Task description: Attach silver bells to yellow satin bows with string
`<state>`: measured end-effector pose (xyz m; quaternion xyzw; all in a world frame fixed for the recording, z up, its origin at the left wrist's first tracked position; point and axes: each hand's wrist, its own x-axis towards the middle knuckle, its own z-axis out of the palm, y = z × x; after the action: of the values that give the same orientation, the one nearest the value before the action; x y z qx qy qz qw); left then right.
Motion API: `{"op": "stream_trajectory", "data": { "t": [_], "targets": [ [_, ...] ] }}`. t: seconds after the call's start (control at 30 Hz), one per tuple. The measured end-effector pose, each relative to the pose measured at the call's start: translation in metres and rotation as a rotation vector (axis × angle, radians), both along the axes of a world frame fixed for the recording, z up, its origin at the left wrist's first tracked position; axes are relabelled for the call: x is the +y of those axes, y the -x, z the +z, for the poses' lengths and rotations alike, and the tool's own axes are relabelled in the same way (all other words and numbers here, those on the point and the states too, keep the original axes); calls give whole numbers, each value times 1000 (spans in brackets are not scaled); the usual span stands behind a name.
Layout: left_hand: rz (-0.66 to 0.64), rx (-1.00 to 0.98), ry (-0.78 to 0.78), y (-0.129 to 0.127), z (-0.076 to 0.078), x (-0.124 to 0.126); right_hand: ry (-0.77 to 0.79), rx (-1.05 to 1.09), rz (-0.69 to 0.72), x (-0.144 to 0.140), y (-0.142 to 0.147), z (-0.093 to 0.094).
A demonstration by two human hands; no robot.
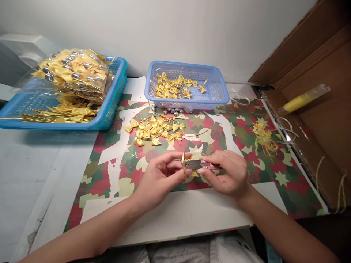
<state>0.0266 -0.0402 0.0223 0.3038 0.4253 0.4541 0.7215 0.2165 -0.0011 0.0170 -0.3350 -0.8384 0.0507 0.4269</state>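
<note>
Both hands meet low over the patterned mat (115, 171). The left hand (159, 177) has its fingers pinched together on a thin gold loop (183, 165), with a small yellow bow (189, 160) tucked right against it. The right hand (226, 175) is clamped on a small pair of pliers (201, 164) whose tip sits at that loop — whether the jaws actually bite the wire is too small to tell.

Just beyond the fingers lies a loose pile of bows (155, 130), and behind that a row of little silver bells (170, 110) in front of the small basket (219, 96) (more bows inside). Off to the left, a bigger blue basket (115, 106) carries bagged bows (74, 69) and gold wire lengths.

The risk here, as I read it — that loop is thin and springy, so a squeeze that is off-centre could kink it or flick it out of the pinch. The bow might slip round or get crushed by the tool. A sideways jolt of either wrist could also scatter the pile nearby.
</note>
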Motion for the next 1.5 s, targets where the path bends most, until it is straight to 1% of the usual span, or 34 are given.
{"op": "stream_trajectory", "data": {
  "t": [0.27, 0.5, 0.6, 0.67, 0.77, 0.83, 0.97, 1.13, 1.23, 1.33, 1.5],
  "targets": [
    [9, 21, 5, -1, -1, 0, 17, -8, 4, 0, 0, 1],
    [9, 68, -15, 0, -4, -1, 30, 29, 9, 1, 1, 1],
    [12, 120, -59, 1, -4, -2, 85, 84, 3, 3, -3, 3],
    [15, 151, -97, 2, -5, -2, 155, 122, -18, 6, -6, 4],
    [10, 166, -144, 3, -6, -2, 253, 158, -42, 8, -10, 6],
    [0, 166, -167, 3, -8, -2, 281, 165, -35, 8, -10, 5],
    [6, 140, -215, 4, -10, -2, 289, 153, -24, 6, -8, 4],
    [66, 134, -260, 4, -9, -3, 322, 158, -26, 4, -7, 4],
    [80, 171, -276, 3, -8, -3, 325, 174, -24, 4, -6, 4],
    [83, 215, -293, 3, -7, -3, 296, 165, -7, 2, -3, 4],
    [109, 372, -293, 3, -5, -3, 260, 160, 13, 1, 1, 3]
  ]
}}
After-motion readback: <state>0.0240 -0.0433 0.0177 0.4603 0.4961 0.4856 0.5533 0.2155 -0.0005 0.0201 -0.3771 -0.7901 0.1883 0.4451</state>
